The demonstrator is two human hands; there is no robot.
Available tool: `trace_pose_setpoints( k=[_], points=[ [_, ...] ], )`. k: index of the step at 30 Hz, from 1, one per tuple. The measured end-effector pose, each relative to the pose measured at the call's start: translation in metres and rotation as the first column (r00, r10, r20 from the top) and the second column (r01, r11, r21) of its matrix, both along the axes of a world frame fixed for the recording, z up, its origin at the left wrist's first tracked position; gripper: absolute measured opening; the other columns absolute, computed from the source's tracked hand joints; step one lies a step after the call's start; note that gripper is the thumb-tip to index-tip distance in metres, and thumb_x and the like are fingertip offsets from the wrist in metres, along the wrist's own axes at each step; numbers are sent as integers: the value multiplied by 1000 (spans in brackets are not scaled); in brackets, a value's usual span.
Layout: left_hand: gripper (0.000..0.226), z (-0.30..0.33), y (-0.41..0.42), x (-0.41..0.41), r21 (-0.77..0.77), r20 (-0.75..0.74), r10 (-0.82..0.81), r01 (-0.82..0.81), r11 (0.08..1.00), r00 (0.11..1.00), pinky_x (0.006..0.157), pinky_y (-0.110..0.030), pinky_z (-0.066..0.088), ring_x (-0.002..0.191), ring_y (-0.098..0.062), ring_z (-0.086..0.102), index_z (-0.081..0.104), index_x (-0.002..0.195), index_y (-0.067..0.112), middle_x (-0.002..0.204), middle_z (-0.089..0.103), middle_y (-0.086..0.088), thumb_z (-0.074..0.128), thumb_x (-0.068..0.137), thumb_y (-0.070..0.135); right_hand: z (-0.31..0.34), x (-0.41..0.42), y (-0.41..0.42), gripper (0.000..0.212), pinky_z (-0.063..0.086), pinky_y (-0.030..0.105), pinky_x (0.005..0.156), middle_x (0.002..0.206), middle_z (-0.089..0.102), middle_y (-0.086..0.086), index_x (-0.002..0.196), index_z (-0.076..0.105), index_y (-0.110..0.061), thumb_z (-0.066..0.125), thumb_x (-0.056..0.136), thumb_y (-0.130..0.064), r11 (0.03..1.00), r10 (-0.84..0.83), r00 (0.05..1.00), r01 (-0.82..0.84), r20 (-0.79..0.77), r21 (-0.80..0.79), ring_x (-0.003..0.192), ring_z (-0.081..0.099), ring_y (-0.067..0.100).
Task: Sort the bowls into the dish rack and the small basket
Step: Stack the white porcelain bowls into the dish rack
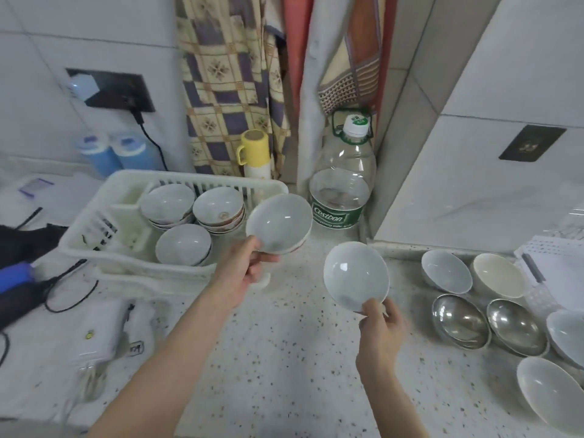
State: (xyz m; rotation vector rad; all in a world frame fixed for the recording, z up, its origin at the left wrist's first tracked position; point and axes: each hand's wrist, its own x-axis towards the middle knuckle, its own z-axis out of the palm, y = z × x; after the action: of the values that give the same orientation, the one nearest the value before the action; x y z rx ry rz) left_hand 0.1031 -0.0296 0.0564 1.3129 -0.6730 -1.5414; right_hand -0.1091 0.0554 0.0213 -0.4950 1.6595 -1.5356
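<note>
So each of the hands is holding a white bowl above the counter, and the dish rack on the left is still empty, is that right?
Not quite: the dish rack already holds stacked bowls, as the head view shows. The left hand and right hand do each hold a white bowl.

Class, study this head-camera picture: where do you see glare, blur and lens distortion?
Head view: glare shows as bright patches inside the two held bowls and on the steel bowls. The blue containers at far left look soft and blurred. Wide-angle distortion bends the wall tile lines and tilts the dish rack. Lighting is even, with only faint shadows on the counter.
</note>
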Motion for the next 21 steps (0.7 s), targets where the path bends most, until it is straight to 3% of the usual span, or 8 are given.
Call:
trace_pose_setpoints(
  k=[4,7,9,12,16,21],
  points=[
    [14,8,-2,69,-20,29,114,-113,993,993,33,-16,22,35,-5,29,61,95,9,73,75,-13,48,91,13,14,52,-24,44,40,22,57,67,60,-3,108,69,-15,56,67,-26,994,106,993,-106,-48,-6,56,45,6],
    [17,11,-5,114,-56,51,196,-193,980,979,34,-16,19,35,-5,29,62,94,12,73,75,-13,46,90,13,27,88,-43,37,37,12,45,52,55,-11,101,71,-15,54,70,-26,965,247,952,-259,-181,-47,47,46,1],
    [17,12,-8,142,-77,64,233,-228,971,970,33,-16,20,35,-4,29,63,93,11,74,76,-12,47,90,13,35,111,-56,30,36,12,43,48,53,-11,96,71,-23,54,71,-26,933,332,905,-357,-265,-49,46,46,1],
    [17,12,-12,179,-104,66,270,-262,959,961,32,-16,21,36,-4,30,63,93,8,74,76,-11,47,90,13,41,145,-76,30,41,16,48,55,64,-8,102,67,-33,57,75,-28,893,424,839,-451,-341,1,52,55,0],
    [15,8,-19,220,-102,69,317,-309,945,946,32,-15,21,35,-6,29,62,93,6,74,75,-13,48,89,12,38,184,-101,33,43,14,50,62,68,-9,112,64,-32,61,82,-21,873,465,788,-483,-403,63,60,62,-1],
    [16,4,-28,249,-103,92,317,-307,946,944,33,-17,21,36,-6,27,62,96,8,77,75,-16,48,89,12,33,222,-123,34,54,32,64,78,69,-12,114,67,-26,60,81,-24,800,577,621,-561,-531,214,73,66,12]
  ],
)
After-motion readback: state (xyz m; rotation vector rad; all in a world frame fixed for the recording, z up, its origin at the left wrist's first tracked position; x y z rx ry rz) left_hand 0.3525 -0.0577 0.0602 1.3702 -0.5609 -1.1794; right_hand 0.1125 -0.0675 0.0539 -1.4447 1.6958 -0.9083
